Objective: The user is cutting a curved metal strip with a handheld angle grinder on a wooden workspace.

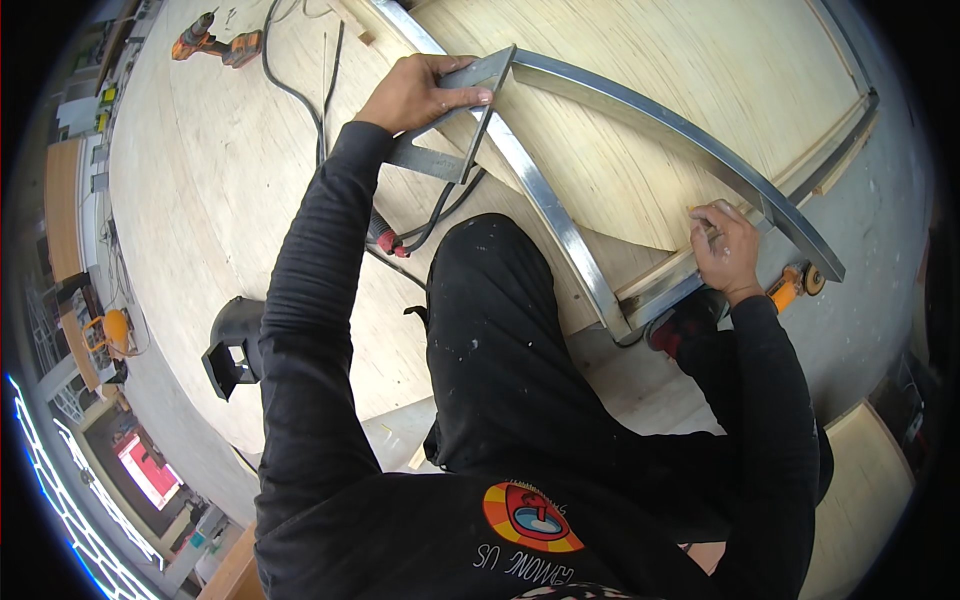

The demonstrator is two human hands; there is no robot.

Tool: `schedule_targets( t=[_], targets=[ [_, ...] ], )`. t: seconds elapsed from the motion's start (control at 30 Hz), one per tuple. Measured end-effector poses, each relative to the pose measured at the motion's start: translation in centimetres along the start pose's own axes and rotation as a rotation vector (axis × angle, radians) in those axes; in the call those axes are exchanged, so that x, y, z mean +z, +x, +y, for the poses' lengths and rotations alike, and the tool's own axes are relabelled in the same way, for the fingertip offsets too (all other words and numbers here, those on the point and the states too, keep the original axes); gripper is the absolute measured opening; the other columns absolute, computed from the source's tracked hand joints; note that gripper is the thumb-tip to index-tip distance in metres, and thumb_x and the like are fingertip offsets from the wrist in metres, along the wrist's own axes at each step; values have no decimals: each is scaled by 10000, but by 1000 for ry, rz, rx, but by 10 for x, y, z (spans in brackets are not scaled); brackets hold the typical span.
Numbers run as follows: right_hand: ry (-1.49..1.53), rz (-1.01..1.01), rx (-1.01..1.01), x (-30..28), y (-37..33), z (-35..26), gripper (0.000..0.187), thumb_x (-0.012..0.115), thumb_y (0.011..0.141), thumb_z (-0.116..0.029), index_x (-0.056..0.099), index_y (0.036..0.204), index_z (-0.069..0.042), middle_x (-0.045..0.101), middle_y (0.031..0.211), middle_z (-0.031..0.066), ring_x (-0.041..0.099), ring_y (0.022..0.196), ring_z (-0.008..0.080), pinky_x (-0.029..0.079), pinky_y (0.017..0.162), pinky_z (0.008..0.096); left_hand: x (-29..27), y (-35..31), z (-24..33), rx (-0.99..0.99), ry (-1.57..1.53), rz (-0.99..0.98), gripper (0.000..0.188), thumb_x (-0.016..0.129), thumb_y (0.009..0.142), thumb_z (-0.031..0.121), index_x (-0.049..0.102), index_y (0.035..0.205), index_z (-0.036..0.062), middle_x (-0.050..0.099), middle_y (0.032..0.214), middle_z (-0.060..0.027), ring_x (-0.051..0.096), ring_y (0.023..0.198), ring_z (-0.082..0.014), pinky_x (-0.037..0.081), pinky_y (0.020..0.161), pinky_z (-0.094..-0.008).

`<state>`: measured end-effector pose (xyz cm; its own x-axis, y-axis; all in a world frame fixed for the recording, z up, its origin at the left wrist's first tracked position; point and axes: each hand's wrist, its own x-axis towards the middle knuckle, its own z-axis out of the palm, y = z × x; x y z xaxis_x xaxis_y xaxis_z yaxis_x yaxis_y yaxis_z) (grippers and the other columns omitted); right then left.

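My left hand grips a grey metal triangular square, thumb on top near its raised edge. That edge lies at the far left end of a curved steel tube. Beneath runs a straight steel tube, part of a frame on the plywood. My right hand is closed with curled fingers by the frame's near right corner, below the curved tube. A small yellowish tip shows at its fingers; what it belongs to I cannot make out.
An orange cordless drill lies at the far left on the plywood. Black cables and a red-ended handle rest beside the frame. A dark welding mask sits left of my arm. An orange angle grinder lies right.
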<state>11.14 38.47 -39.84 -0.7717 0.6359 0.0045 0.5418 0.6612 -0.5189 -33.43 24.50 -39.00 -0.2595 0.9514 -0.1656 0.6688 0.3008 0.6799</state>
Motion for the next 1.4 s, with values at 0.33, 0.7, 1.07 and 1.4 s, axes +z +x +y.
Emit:
schedule_targets(
  t=[0.33,0.7,1.07,1.4],
  targets=[
    [24,13,-12,4,0,0,121,663,785,-148,698,878,-78,646,815,119,644,775,339,515,694,397,2,2,-3,29,90,41,862,798,693,673,703,1220,-1,738,1061,-209,737,911,-310,556,899,-354],
    [-8,-15,-19,1,-1,-2,172,663,807,-158,729,945,-79,681,856,132,665,796,338,530,714,395,6,0,1,-27,37,43,882,816,672,665,698,1220,-17,730,1085,-217,728,962,-323,542,936,-361],
    [697,51,125,49,65,-122,183,585,935,-44,714,1059,-3,724,794,100,678,720,109,523,663,266,4,0,2,-19,43,51,874,820,664,669,708,1209,-5,730,1088,-215,722,971,-326,540,937,-378],
    [481,95,143,89,121,-196,257,593,885,-132,700,1070,11,706,855,252,696,812,412,548,774,456,2,0,3,24,50,81,748,831,752,537,687,1224,-25,740,1060,-199,713,939,-265,529,902,-346]
  ],
)
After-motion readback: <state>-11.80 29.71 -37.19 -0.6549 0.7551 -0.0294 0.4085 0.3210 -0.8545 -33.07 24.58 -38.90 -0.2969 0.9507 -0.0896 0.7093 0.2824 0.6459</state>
